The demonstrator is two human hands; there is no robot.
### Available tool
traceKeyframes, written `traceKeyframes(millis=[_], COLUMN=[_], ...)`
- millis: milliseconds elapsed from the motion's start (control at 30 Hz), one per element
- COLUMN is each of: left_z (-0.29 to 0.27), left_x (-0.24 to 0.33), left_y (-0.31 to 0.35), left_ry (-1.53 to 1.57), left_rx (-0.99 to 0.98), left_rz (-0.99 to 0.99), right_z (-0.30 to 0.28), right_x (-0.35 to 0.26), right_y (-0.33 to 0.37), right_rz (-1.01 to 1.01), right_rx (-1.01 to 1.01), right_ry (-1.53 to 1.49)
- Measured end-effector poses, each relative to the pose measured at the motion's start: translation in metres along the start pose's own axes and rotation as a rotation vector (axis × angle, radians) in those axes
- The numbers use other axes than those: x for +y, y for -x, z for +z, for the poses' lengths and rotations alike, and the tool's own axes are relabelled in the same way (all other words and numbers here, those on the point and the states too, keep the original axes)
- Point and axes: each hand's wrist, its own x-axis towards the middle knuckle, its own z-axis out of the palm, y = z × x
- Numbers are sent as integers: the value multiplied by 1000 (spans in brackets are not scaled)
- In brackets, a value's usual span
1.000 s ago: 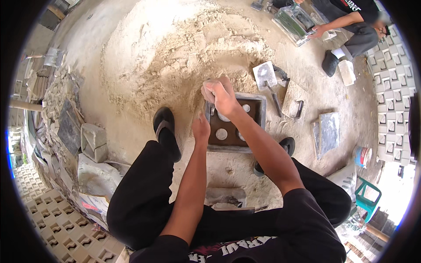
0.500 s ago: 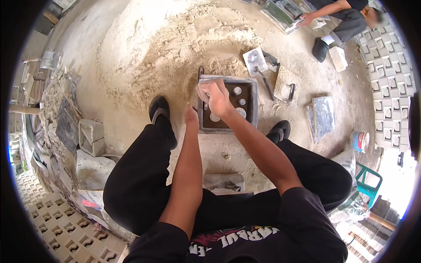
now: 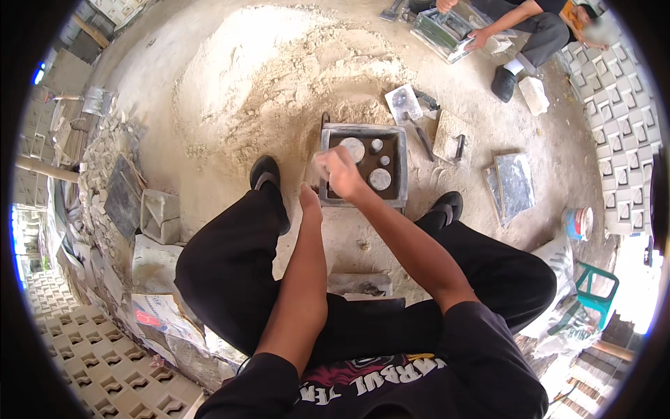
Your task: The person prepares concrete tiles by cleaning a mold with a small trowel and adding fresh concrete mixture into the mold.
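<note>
A square grey mould box [image 3: 403, 160] stands on the ground between my feet, with brown material and several pale round discs and plugs inside. My right hand [image 3: 342, 174] is over the box's left part, its fingers curled and smeared by motion; what they hold, if anything, I cannot make out. Just outside the box's left wall is my left hand [image 3: 310, 199], thumb side up, its fingers mostly hidden. Inside the box, a large pale disc [image 3: 352, 149] lies at the back and another disc [image 3: 380, 179] sits nearer the front right.
Beyond the box spreads a heap of pale powder [image 3: 279, 77]. To its right lie a trowel [image 3: 420, 133], a float [image 3: 457, 143] and flat plates [image 3: 513, 187]. Another person [image 3: 523, 21] works at a mould [image 3: 447, 35], far right. Rubble and a hollow block [image 3: 160, 215] are left.
My right hand has moved slightly nearer and left, uncovering the large disc at the back of the box. My left hand is slightly lower. The view has shifted a little.
</note>
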Motion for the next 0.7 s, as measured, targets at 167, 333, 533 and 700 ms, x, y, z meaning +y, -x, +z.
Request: traceKeyframes(millis=[167, 333, 533, 700], left_z=[30, 4, 14, -3], left_x=[13, 35, 50, 39], left_y=[48, 60, 64, 34], left_ry=[-36, -153, -369, -320], left_rx=[-11, 24, -99, -146], left_rz=[23, 93, -79, -57], right_z=[-42, -24, -22, -21], right_x=[47, 0, 20, 16], right_y=[15, 19, 8, -3], right_rz=[-36, -103, -30, -72], right_rx=[-134, -301, -16, -67], right_ry=[131, 61, 93, 292])
